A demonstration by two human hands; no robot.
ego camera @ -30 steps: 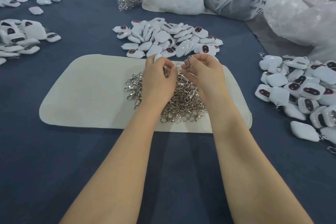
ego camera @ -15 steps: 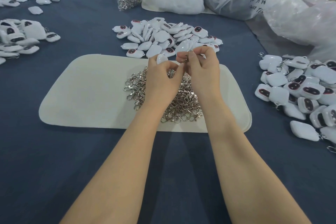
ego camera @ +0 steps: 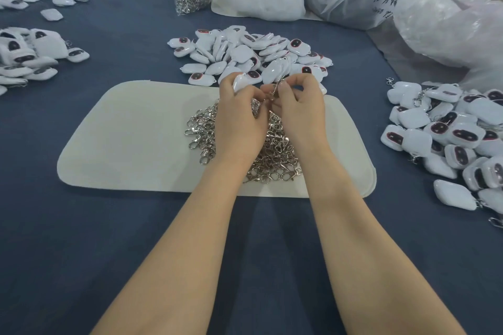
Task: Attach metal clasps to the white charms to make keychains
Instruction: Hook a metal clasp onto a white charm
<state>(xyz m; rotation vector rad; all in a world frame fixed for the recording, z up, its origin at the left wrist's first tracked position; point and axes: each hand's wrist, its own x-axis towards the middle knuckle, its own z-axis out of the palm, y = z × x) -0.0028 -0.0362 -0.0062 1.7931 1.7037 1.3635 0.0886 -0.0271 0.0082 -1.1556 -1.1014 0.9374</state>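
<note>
We grip a white charm [ego camera: 240,81] in our left hand [ego camera: 239,117] and pinch a metal clasp [ego camera: 274,91] in our right hand [ego camera: 299,111]. Both hands meet above the clasp pile [ego camera: 206,128] on the cream mat [ego camera: 130,139], mid-surface, short of the loose charms [ego camera: 245,49] toward the far edge.

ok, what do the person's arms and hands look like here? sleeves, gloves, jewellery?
Both arms are bare from the bottom edge of the frame up to the hands: no sleeves in view. The left hand and right hand wear no gloves, and no watch or bracelet shows at either wrist. No rings can be seen on the fingers that show. Nails look short; the picture is too soft to tell any polish.
</note>
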